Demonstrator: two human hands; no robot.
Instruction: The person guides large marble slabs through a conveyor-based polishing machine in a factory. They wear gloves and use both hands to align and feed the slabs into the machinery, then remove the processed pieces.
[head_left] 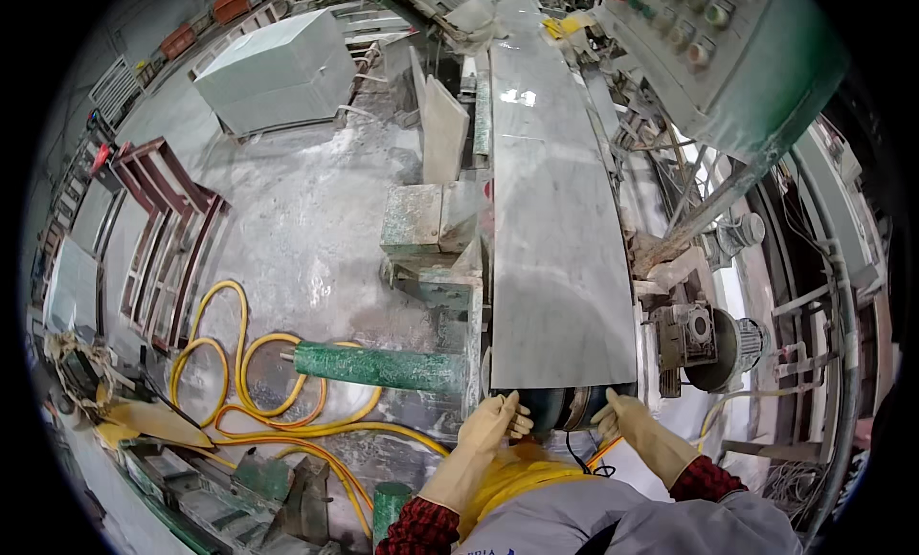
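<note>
A long pale grey stone slab (560, 268) lies on the conveyor in front of me, its near edge square and facing my body. My left hand (493, 423), in a cream rubber glove, is at the slab's near left corner with its fingers curled in and the thumb against the edge. At the near right corner, my right hand (622, 421), gloved alike, has its fingers bent at the edge. The slab's underside and the exact finger contact are hidden. Between the hands, a dark conveyor roller (546, 409) shows under the slab's end.
A green padded arm (378, 366) juts left from the conveyor frame. Yellow hoses (239, 364) coil on the wet floor. To the right are a motor (737, 349) and, higher up, a control panel (708, 48). A large white block (278, 72) stands far left, past a reddish metal rack (168, 230).
</note>
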